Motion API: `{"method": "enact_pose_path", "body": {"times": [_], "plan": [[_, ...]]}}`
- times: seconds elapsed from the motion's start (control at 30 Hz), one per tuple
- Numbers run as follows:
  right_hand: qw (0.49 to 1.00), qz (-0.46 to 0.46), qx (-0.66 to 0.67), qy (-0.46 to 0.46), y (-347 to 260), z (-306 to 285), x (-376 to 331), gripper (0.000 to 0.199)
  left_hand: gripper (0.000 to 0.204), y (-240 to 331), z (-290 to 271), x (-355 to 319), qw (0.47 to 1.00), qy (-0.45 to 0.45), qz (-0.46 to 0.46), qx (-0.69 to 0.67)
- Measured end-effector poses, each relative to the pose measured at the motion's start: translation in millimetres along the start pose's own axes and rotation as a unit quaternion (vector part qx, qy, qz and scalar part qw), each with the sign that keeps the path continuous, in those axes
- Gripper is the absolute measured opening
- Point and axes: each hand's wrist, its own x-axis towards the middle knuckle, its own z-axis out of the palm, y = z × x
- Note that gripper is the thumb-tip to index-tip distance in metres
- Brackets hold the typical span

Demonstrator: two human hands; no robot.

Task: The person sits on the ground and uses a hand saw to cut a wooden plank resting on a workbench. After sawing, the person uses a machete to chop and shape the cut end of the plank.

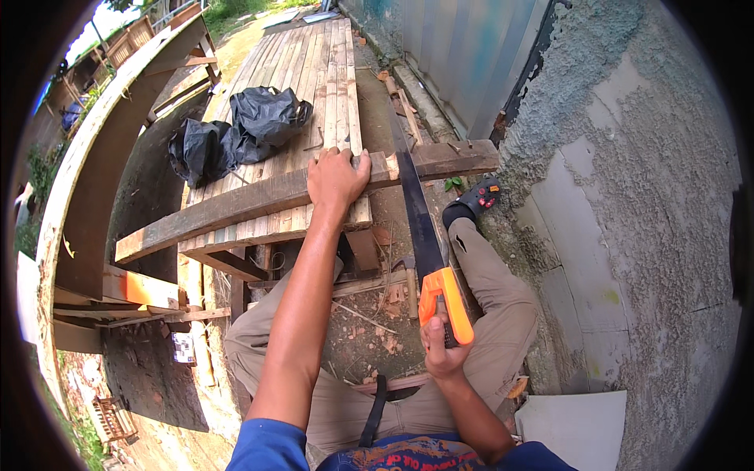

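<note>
A long squared wooden beam (259, 198) lies aslant across the near end of a slatted wooden bench (314, 67), its right end reaching past the bench toward the wall. My left hand (338, 179) grips the beam from above near the bench's right edge, fingers over its far side. In my right hand (445, 345) is the orange handle of a handsaw (424, 235). Its dark blade points away from me and rests at a pale notch in the beam, just right of my left hand. How deep the blade sits in the wood is hard to see.
A crumpled black plastic bag (263, 125) lies on the bench. My right foot in a dark clog (475, 200) is beneath the beam's right end, beside a rough wall (660, 196). A wooden tool handle (411, 292) stands between my legs. Left is a large wooden frame (98, 149).
</note>
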Motion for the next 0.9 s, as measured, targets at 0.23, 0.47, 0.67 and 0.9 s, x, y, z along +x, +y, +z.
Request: {"method": "enact_pose_path", "body": {"times": [0.23,0.47,0.67,0.9], "plan": [[0.994,-0.021,-0.077,-0.079,27.6,-6.6,16.0,0.013,0.054,-5.0,6.9,0.2,0.999,0.044,0.008,-0.008],[0.984,-0.045,-0.127,-0.119,30.7,-23.9,13.1,0.013,0.053,-4.8,6.3,1.0,0.999,0.033,-0.004,-0.006],[0.993,0.053,-0.032,-0.102,17.6,-59.0,-41.7,0.016,0.052,-1.1,3.9,0.2,0.999,0.030,-0.022,-0.031],[0.990,0.087,0.059,-0.094,-0.6,-0.1,53.8,0.011,0.053,4.2,-2.8,-0.2,0.998,0.011,-0.031,-0.058]]}}
